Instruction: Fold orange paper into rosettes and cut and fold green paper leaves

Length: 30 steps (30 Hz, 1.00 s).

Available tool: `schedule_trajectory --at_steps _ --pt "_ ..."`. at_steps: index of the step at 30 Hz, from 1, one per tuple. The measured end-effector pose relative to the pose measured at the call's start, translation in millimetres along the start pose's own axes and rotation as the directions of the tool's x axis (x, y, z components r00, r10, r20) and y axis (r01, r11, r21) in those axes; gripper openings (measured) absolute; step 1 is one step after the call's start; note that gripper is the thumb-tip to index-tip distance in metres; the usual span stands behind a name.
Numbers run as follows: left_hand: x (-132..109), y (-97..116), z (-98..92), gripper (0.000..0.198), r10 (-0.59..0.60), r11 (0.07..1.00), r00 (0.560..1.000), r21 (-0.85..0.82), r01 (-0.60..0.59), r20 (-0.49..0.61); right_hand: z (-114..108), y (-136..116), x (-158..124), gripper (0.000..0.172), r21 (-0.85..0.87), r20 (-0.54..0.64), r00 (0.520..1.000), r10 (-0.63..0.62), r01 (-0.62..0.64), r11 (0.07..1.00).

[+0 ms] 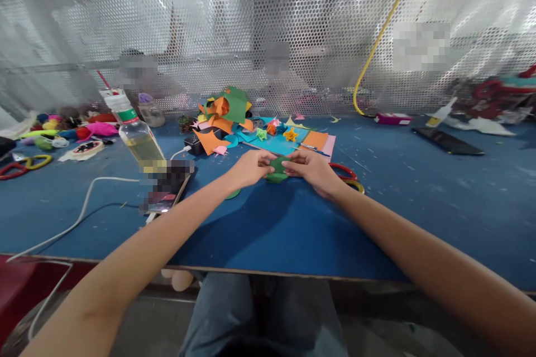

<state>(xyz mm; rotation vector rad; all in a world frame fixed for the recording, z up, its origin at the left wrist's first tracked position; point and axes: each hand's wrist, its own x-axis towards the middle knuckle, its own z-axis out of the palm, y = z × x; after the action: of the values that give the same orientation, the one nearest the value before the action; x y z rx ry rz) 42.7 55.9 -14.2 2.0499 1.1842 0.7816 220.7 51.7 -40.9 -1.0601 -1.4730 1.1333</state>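
Note:
A small piece of green paper is held between my two hands above the blue table. My left hand pinches its left side, and my right hand pinches its right side. Another green paper piece lies partly hidden under my left wrist. Just beyond my hands, small folded paper shapes, among them a yellow-orange one and a light green one, rest on blue paper. Scissors with red and yellow handles lie beside my right hand, partly covered by it.
A heap of paper scraps stands behind. To the left are a bottle, a phone with a white cable, and more scissors. A dark flat device lies at the right, before a perforated metal screen.

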Motion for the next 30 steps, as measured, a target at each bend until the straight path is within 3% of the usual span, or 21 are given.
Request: schedule_trajectory --at_steps 5,9,13,20,30 --pt "-1.0 -13.9 8.1 0.020 0.045 0.990 0.996 0.137 -0.035 -0.073 -6.5 14.1 9.7 0.015 -0.264 0.031 0.997 -0.065 0.071 0.962" --pt "-0.6 -23.8 14.4 0.011 0.123 0.961 0.992 0.254 -0.114 -0.021 -6.7 17.1 9.9 0.010 -0.471 0.061 0.992 -0.110 0.126 0.873" --pt "-1.0 -23.4 16.7 0.015 0.186 0.920 0.981 0.341 -0.193 0.052 -5.2 12.0 4.4 0.007 -0.610 0.103 0.985 -0.138 0.172 0.774" --pt "-3.5 -20.7 16.2 0.021 0.217 0.875 0.969 0.417 -0.248 0.122 -2.5 5.2 -0.8 0.009 -0.740 0.159 0.975 -0.156 0.222 0.635" --pt "-6.5 -19.4 14.1 0.014 0.215 0.852 0.962 0.449 -0.268 0.166 -2.8 3.9 -4.5 0.016 -0.816 0.226 0.954 -0.197 0.296 0.497"
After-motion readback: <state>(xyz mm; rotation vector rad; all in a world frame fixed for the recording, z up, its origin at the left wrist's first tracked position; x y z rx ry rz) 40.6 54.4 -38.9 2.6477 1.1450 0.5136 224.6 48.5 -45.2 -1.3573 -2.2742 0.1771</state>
